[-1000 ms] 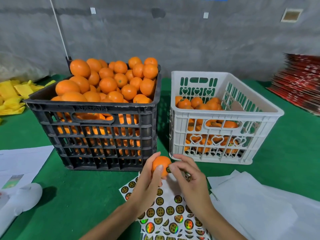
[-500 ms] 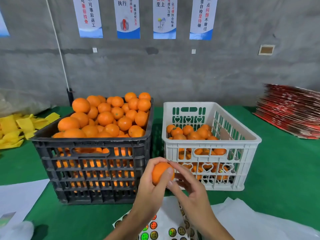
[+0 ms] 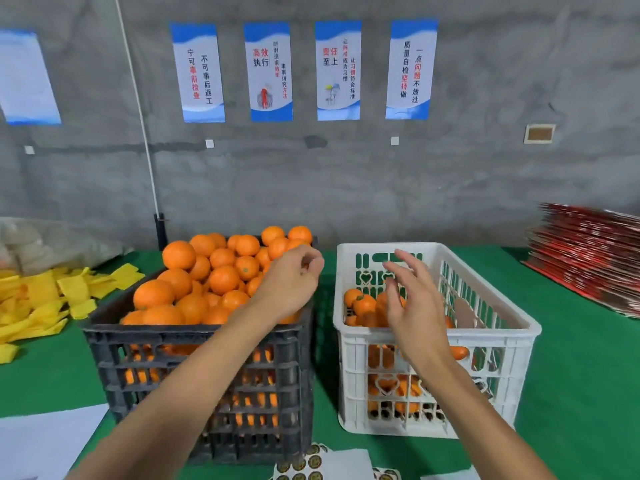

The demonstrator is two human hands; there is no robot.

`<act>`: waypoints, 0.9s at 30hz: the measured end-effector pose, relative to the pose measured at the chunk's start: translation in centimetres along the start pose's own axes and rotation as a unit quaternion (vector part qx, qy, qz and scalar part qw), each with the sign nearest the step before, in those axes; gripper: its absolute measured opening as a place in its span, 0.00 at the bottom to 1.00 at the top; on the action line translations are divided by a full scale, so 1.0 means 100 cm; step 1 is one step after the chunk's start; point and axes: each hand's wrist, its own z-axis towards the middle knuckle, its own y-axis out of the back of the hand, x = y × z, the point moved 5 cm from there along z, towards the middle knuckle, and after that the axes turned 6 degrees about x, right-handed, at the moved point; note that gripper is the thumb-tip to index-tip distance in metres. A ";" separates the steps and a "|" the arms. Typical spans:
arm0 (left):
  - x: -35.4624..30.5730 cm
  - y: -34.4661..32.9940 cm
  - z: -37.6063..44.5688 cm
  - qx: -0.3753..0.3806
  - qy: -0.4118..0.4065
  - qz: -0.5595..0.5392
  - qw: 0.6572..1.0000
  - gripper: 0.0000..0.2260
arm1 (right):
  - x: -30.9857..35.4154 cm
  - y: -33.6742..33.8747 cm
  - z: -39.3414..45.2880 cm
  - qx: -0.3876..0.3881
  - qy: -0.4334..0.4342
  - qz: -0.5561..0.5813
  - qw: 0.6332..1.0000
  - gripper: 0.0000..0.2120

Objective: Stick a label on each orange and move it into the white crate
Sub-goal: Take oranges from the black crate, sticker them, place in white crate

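Reaching left hand [image 3: 291,289], fingers curled over black crate [image 3: 194,375] oranges [image 3: 221,278], holding unclear; right hand [image 3: 412,306] spread above white crate [image 3: 512,341]; heaped fruit could roll off.

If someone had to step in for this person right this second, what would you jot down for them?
Left hand: over the black crate, fingers curled, reaching at the piled unlabelled oranges; whether it grips one can't be told.
Right hand: open, empty, above the white crate.
Done: labelled oranges lie in the white crate.
Left: the black crate is heaped full. The sticker sheet lies at the near edge.
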 end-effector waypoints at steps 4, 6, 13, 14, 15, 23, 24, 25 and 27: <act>0.088 0.072 0.007 0.020 0.266 0.378 0.887 0.20 | -0.007 -0.037 -0.014 0.053 0.041 -0.110 0.992 0.13; 0.128 0.108 -0.006 0.014 0.397 0.384 0.833 0.23 | -0.007 -0.049 -0.019 0.033 0.090 -0.208 0.973 0.13; 0.183 0.160 -0.016 0.072 0.401 0.343 0.846 0.36 | -0.011 -0.061 -0.019 -0.022 0.097 -0.249 0.963 0.16; 0.182 0.160 -0.016 0.072 0.398 0.354 0.843 0.33 | -0.010 -0.060 -0.020 -0.028 0.104 -0.250 0.962 0.16; 0.180 0.160 -0.017 0.066 0.393 0.364 0.842 0.30 | -0.010 -0.060 -0.020 -0.034 0.110 -0.249 0.962 0.16; 0.077 0.151 -0.040 -0.197 0.149 0.214 0.945 0.30 | 0.010 -0.051 -0.023 0.056 0.063 -0.158 0.984 0.15; 0.056 0.135 -0.049 -0.208 0.088 0.182 0.957 0.31 | 0.020 -0.050 -0.027 0.081 0.066 -0.118 0.987 0.16; 0.039 0.115 -0.061 -0.202 0.036 0.157 0.966 0.33 | 0.030 -0.049 -0.034 0.102 0.071 -0.075 0.989 0.18; 0.010 0.069 -0.088 -0.167 -0.059 0.125 0.976 0.34 | 0.052 -0.044 -0.052 0.120 0.070 0.022 0.990 0.21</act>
